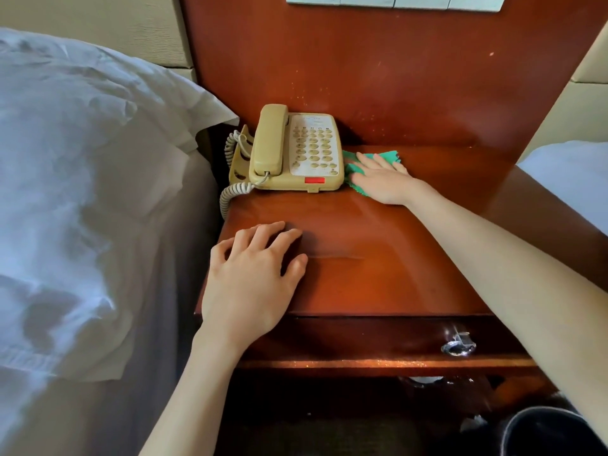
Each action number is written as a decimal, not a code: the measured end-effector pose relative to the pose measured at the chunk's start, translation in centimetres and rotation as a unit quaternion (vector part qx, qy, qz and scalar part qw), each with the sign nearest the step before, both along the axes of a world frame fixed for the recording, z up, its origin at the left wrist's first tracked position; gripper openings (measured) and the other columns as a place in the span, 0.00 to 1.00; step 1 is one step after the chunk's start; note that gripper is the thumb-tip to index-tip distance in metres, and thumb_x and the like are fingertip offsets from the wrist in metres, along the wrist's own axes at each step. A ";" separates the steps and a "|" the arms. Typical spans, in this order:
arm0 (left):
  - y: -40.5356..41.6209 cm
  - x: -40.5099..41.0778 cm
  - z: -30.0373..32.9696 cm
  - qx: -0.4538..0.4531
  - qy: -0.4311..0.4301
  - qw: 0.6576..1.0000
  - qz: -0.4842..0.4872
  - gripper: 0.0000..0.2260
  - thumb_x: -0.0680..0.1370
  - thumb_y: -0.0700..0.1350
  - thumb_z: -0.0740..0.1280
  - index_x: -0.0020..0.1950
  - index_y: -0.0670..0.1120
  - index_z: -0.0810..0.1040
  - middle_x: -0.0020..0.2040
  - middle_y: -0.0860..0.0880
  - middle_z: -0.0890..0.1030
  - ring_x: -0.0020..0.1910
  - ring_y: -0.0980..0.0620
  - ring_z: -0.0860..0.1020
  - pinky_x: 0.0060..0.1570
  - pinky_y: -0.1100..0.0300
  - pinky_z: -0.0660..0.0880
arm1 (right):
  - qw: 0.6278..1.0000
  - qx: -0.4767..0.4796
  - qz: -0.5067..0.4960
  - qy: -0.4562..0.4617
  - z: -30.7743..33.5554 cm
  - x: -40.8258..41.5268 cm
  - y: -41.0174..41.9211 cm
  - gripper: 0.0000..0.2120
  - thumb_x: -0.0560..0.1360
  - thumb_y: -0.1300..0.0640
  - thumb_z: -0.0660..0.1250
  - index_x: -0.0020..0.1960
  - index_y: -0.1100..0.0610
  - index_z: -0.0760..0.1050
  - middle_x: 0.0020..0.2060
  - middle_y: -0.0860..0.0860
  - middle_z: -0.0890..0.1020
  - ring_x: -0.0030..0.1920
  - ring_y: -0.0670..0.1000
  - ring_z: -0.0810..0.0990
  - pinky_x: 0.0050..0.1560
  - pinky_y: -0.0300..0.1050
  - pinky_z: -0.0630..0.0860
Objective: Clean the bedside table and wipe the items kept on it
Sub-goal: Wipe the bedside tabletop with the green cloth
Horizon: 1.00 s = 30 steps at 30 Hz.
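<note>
Right hand (383, 179) flat on green cloth (353, 167), fingers straight, slightly spread, pressing it onto bedside table (378, 274). Cloth pokes out beyond fingertips, just beside beige corded telephone (296, 149) at thumb side. Left hand (253, 281) rests on tabletop near front-left edge, fingers spread, holding nothing.

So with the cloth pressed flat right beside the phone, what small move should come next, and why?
Probably sweep the right hand with the green cloth toward the near edge of the bedside table. The cloth lies against the telephone, so going left is blocked, and the bare wood in front looks unwiped. The left hand rests flat on the tabletop.
</note>
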<state>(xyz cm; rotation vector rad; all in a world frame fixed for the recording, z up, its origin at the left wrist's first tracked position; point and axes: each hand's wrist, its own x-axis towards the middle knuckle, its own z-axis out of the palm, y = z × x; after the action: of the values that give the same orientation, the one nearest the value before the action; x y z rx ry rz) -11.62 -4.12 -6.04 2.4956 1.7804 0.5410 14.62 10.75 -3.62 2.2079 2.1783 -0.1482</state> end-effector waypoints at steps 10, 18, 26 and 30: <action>0.5 1.1 0.0 0.015 0.006 1.000 0.014 0.24 0.78 0.61 0.44 0.72 0.61 0.64 0.69 0.56 0.66 0.67 0.50 0.63 0.67 0.50 0.61 | 0.998 0.018 -0.062 0.027 0.0 1.5 5.2 0.25 0.80 0.44 0.40 0.77 0.43 0.47 0.78 0.45 0.46 0.77 0.51 0.42 0.74 0.57 0.39; 0.9 0.7 -0.1 -0.005 -0.010 1.000 0.009 0.24 0.78 0.63 0.45 0.72 0.63 0.63 0.70 0.59 0.64 0.70 0.52 0.60 0.70 0.49 0.57 | 0.993 0.045 -0.099 0.037 0.3 4.1 6.2 0.27 0.80 0.42 0.41 0.77 0.47 0.46 0.78 0.47 0.50 0.77 0.53 0.45 0.74 0.58 0.43; 1.1 0.8 0.1 -0.022 -0.009 0.999 0.025 0.24 0.77 0.64 0.45 0.72 0.64 0.62 0.70 0.60 0.63 0.71 0.53 0.59 0.70 0.50 0.56 | 0.980 0.050 -0.184 0.047 0.7 10.5 3.1 0.26 0.81 0.41 0.40 0.77 0.45 0.45 0.78 0.48 0.48 0.77 0.54 0.44 0.74 0.58 0.42; 1.2 0.8 0.1 -0.024 -0.005 0.999 0.025 0.22 0.78 0.63 0.47 0.72 0.64 0.62 0.71 0.60 0.63 0.71 0.52 0.59 0.70 0.50 0.57 | 0.973 0.039 -0.223 0.053 0.7 13.8 0.2 0.27 0.81 0.41 0.40 0.77 0.47 0.43 0.78 0.49 0.46 0.77 0.54 0.43 0.74 0.58 0.41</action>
<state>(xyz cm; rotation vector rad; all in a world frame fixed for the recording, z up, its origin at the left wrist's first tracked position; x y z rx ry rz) -10.85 -2.94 -5.99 2.4186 1.8347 0.5071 28.42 10.92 -2.88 2.7599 1.7166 -0.1980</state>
